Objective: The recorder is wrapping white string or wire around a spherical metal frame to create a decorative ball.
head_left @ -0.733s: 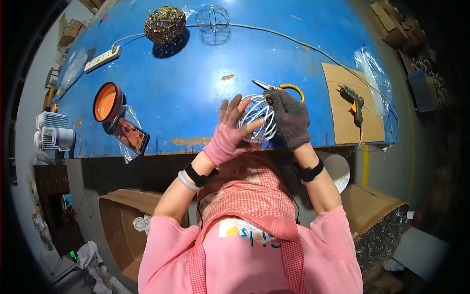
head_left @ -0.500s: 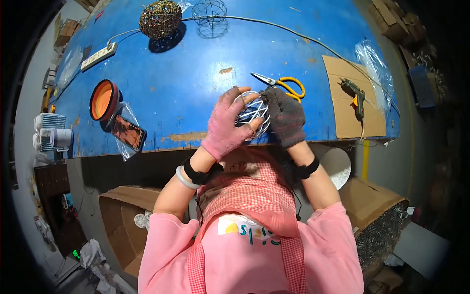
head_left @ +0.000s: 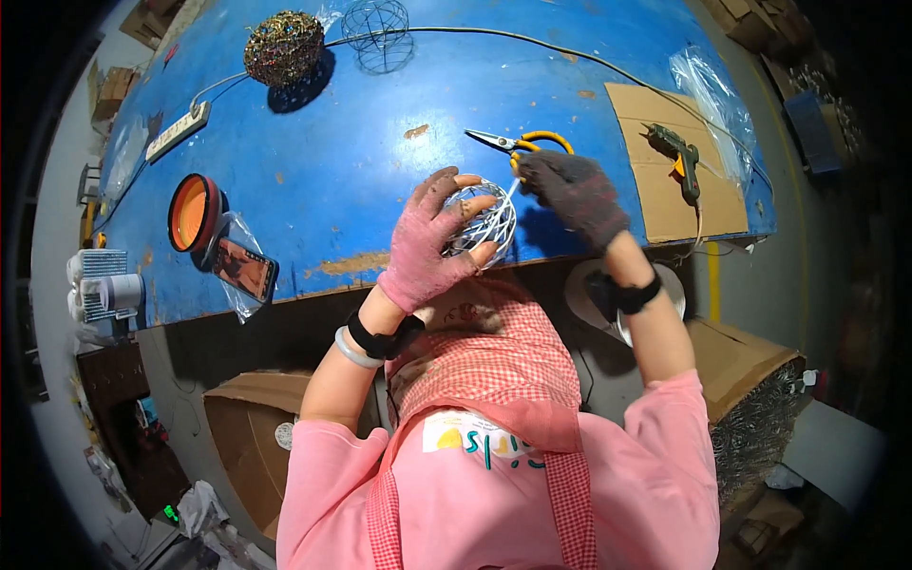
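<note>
My left hand [head_left: 429, 237], in a pink fingerless glove, is closed around a ball woven of white strands [head_left: 494, 226] at the table's front edge. A loose white strand [head_left: 514, 187] rises from the ball's upper right. My right hand [head_left: 575, 195], in a dark grey glove, pinches the end of that strand; its fingertips are partly hidden. Just beyond this hand lie snips with yellow handles [head_left: 546, 140], their blades pointing left and part of the handles covered by the glove.
A glue gun [head_left: 682, 163] rests on cardboard [head_left: 632, 123] at the right. At the left are an orange-lined round bowl [head_left: 193, 214], a phone [head_left: 244, 269] and a power strip [head_left: 178, 131]. A dark beaded ball [head_left: 284, 47] and a wire frame ball [head_left: 377, 36] stand at the back.
My right hand has moved off the ball to the right, drawing a white strand with it. My left hand keeps the ball, and the view has shifted slightly.
</note>
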{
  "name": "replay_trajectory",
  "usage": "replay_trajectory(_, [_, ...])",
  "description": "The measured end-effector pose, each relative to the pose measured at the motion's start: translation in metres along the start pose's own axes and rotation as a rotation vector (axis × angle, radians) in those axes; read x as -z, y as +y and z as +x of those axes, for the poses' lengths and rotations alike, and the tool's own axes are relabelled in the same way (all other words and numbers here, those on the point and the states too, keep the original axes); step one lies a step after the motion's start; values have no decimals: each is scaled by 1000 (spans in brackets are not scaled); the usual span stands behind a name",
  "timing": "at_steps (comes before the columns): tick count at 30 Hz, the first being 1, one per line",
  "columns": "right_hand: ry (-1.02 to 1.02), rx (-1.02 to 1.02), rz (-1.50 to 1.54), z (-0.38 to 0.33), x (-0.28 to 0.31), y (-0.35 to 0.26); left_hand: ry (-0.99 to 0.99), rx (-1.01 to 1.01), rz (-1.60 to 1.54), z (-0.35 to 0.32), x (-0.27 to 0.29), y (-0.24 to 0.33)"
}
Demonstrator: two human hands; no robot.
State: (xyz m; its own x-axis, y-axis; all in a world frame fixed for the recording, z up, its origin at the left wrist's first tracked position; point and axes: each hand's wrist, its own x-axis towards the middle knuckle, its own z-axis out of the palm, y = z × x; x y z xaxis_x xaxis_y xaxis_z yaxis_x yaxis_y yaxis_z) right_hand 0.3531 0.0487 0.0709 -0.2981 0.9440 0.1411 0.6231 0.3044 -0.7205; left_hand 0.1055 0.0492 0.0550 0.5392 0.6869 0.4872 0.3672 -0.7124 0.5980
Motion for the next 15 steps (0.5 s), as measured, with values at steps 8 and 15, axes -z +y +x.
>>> replay_trajectory(8, [130,66,-143,11,-65,19,77,-69,8,-12,-11,-6])
replay_trajectory(15, [471,51,32,-7,-57,-28,7,85,-92,-8,-2,-6])
